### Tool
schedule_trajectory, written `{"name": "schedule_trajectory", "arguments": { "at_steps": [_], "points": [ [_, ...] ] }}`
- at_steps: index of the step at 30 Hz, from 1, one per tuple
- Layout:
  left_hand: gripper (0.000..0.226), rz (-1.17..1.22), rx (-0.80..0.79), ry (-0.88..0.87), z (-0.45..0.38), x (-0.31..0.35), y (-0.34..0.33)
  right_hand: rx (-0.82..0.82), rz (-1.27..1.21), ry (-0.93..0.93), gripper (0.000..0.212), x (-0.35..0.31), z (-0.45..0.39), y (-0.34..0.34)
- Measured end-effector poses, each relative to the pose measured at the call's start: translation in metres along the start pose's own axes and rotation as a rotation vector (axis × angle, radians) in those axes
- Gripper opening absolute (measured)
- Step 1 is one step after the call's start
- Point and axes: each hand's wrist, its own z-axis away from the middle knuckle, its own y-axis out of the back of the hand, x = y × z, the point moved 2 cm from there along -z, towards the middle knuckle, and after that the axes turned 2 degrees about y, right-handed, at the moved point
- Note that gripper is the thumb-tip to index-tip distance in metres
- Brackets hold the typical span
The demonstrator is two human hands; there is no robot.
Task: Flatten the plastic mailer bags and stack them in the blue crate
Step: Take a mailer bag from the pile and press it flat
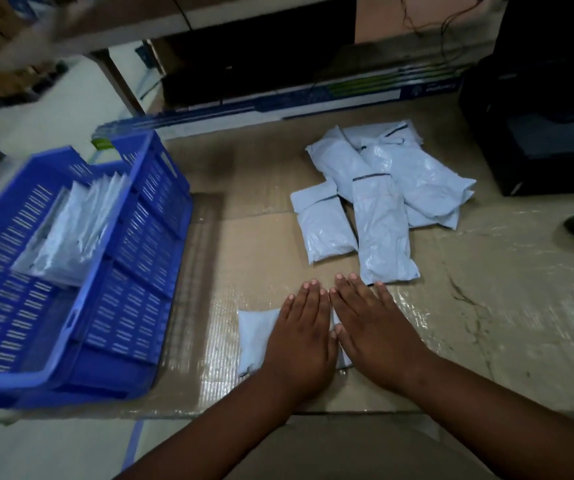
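Both hands — left hand [301, 336], right hand [377, 332] — press flat-fingered on a mailer bag [252, 336] atop the taped cardboard surface [486, 323]; blue crate [147, 258] left, unflattened pile [382, 195] beyond, dark shelving behind.

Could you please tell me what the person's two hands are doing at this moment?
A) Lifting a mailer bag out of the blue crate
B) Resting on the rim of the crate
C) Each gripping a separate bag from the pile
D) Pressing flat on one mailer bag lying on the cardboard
D: the left hand and right hand lie side by side, straight fingers down, on the mailer bag on the cardboard, apart from the blue crate.
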Motion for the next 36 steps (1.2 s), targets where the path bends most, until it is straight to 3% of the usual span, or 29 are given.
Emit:
{"name": "schedule_trajectory", "arguments": {
  "at_steps": [5, 10, 19, 27, 36],
  "points": [
    [0.061, -0.008, 0.072, -0.035, 0.01, -0.008, 0.02, 0.13, -0.021, 0.033, 0.061, -0.023, -0.01, 0.025],
    [0.064, -0.021, 0.03, 0.002, 0.016, -0.024, 0.01, 0.062, -0.005, 0.036, 0.059, -0.042, -0.018, -0.001],
    [0.066, 0.145, 0.127, -0.007, 0.022, -0.032, 0.007, 0.05, 0.117, 0.003, 0.062, -0.041, -0.018, -0.01],
    [0.07, 0.197, 0.099, 0.012, 0.022, -0.039, 0.004, -0.045, 0.122, -0.054, 0.061, -0.04, -0.02, -0.011],
    [0.078, 0.091, 0.046, 0.054, 0.045, -0.057, 0.009, -0.05, 0.094, -0.092, 0.066, -0.047, -0.016, -0.001]
  ]
}}
